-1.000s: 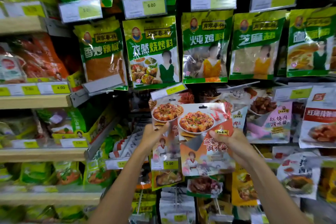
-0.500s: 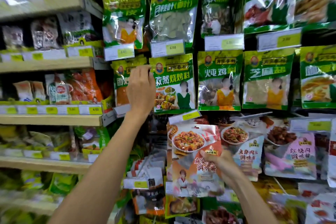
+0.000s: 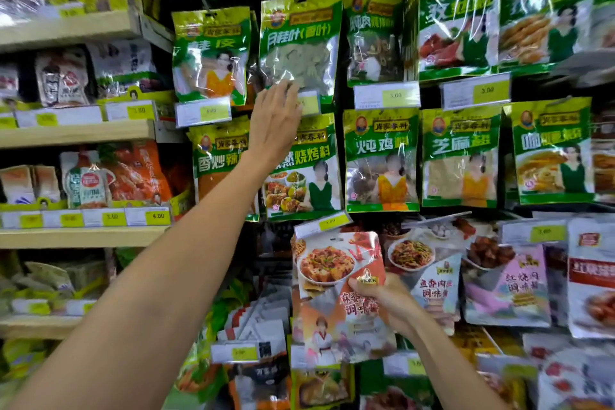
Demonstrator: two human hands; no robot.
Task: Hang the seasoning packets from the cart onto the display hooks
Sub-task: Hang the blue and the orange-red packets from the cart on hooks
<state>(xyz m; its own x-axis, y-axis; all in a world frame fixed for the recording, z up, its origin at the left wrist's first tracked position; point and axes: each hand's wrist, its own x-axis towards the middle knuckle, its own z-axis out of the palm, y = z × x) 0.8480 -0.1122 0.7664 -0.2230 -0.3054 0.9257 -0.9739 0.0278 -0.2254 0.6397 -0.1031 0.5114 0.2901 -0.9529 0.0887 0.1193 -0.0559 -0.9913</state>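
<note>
Nearest: right hand point(image 3: 387, 303) low and centre-right, thumb across the front and fingers curled behind, gripping an orange-and-white seasoning packet point(image 3: 332, 296). The packet is upright with its hang-hole end on top, likely kept that way so it's ready to slide onto a hook; may be more than one packet in the grip, can't tell. It sits in front of the lower row, below a slanted price tag point(image 3: 321, 224), not hung yet. The cart is out of view. Further in: left hand point(image 3: 274, 120) reaches up with fingers straight and holds nothing. Its fingertips are at the bottom edge of the bay-leaf packet point(image 3: 299, 43), covering part of the tag below; probably steadying or lifting stock to reach a hook, contact unclear. Farthest: rows of green packets point(image 3: 381, 160) hanging on the back wall, wooden shelves point(image 3: 76, 135) to the left.
</note>
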